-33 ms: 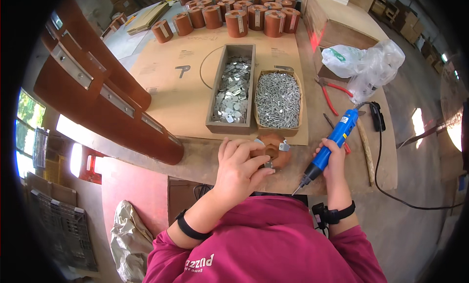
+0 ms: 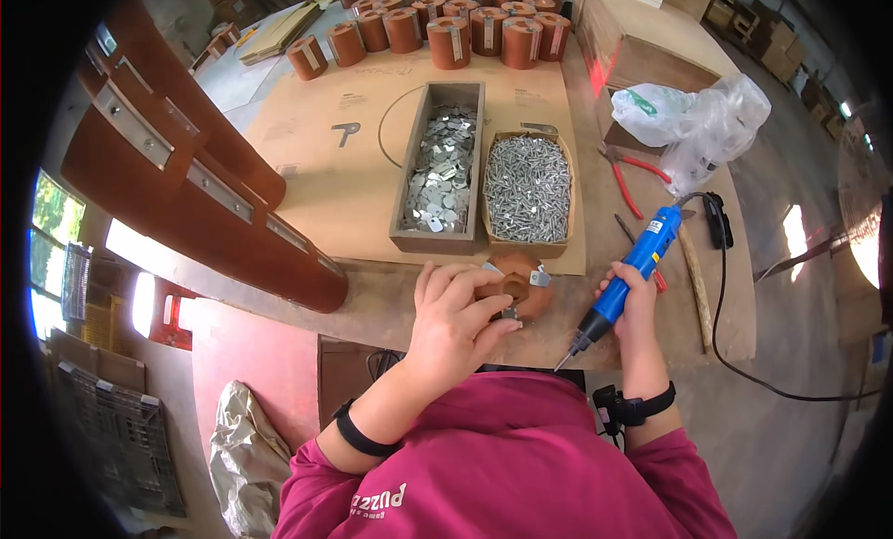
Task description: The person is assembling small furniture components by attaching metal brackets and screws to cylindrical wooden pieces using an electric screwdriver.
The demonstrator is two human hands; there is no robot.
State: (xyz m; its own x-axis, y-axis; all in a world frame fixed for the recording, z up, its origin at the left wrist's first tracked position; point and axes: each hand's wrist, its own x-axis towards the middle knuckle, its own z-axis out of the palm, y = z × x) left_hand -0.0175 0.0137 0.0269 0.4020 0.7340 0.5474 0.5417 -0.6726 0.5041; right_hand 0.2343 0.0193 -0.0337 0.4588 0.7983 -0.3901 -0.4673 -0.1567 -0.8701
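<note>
My left hand (image 2: 453, 314) is at a reddish-brown cylinder (image 2: 534, 300) with a hole in its middle, near the table's front edge. Its thumb and fingers pinch a small metal plate (image 2: 509, 313) at the cylinder's near rim. Another bent metal plate (image 2: 539, 277) sits on the right of the rim. My right hand (image 2: 634, 300) is wrapped round a blue electric screwdriver (image 2: 621, 283). The tool slants down to the left, and its bit is apart from the cylinder. My left fingers partly hide the cylinder.
Beyond the cylinder stand a box of flat metal plates (image 2: 400, 204) and a box of screws (image 2: 530, 190). Red-handled pliers (image 2: 625, 187), a stick (image 2: 696, 283) and plastic bags (image 2: 712, 120) lie right. Tall brown curved pieces (image 2: 223, 218) rise left; several finished cylinders (image 2: 449, 44) stand behind.
</note>
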